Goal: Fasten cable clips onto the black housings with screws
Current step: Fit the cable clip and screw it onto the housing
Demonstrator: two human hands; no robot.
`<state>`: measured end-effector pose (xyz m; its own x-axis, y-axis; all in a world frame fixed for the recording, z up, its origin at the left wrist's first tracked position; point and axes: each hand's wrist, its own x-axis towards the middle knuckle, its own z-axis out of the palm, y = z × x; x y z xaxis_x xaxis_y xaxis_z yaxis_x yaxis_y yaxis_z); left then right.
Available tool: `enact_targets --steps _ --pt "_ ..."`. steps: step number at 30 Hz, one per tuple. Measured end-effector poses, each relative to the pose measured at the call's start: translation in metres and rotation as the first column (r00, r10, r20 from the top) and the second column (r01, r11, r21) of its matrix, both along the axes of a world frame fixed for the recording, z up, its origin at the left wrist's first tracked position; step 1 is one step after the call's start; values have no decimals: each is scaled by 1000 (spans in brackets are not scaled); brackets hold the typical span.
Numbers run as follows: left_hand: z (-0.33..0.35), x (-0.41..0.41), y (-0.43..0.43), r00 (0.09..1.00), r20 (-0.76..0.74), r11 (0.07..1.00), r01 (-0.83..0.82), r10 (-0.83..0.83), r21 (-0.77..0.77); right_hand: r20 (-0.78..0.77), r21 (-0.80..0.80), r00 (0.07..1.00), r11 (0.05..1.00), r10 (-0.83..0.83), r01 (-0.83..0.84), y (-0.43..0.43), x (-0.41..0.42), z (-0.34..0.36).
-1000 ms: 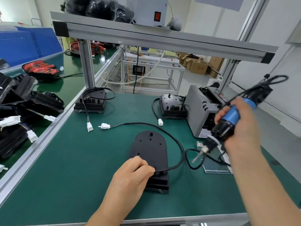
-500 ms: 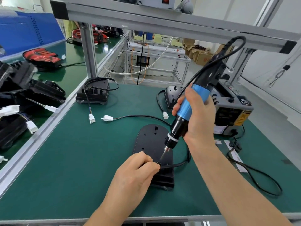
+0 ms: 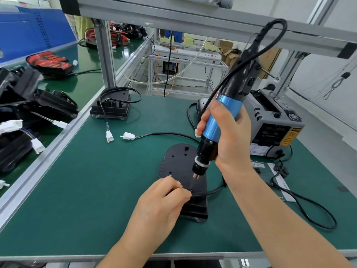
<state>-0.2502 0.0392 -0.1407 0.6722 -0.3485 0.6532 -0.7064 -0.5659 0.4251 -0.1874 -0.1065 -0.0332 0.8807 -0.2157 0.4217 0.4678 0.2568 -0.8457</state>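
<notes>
A flat black housing lies on the green mat in front of me, with a black cable leaving its right side. My left hand rests on the housing's near end and pinches a small cable clip against it. My right hand grips a blue and black electric screwdriver, held nearly upright. Its bit tip sits on the clip at my left fingertips. The screw itself is too small to make out.
Another black housing with a coiled cable stands at the back left, and a third shows behind the screwdriver. White connectors lie mid-mat. A grey machine stands at the right. Several housings are piled on the left bench.
My right hand has swung the screwdriver from the right side over the housing and lowered its bit onto the clip. My left hand has stayed in place on the housing.
</notes>
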Motion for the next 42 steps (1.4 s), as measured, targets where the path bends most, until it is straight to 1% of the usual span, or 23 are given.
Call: enact_targets --steps 3,8,15,23,28,35,38,42 --pt "0 0 0 1000 -3 1000 0 0 3 39 -41 999 999 37 -36 3 -3 2" --pt "0 0 0 1000 -1 1000 -1 1 -5 56 -95 994 992 90 -84 8 -6 4" --pt "0 -1 -1 1000 3 1000 -6 6 -5 66 -139 993 986 100 -90 13 -7 4" --pt "0 -1 -1 1000 -18 1000 2 -2 -2 60 -111 992 989 110 -102 11 -10 3" --pt "-1 -1 0 1000 -20 1000 2 -2 -3 50 -139 993 985 110 -102 10 -12 4" --pt "-1 -1 0 1000 -7 1000 -14 14 1 -17 -208 1000 978 25 -28 20 -9 7" --pt "-2 -1 -1 1000 -6 1000 -14 14 -7 -4 -227 1000 974 -15 14 26 -10 7" --pt "-2 -1 -1 1000 -3 1000 -17 17 -14 6 -219 1000 975 -21 22 26 -12 8"
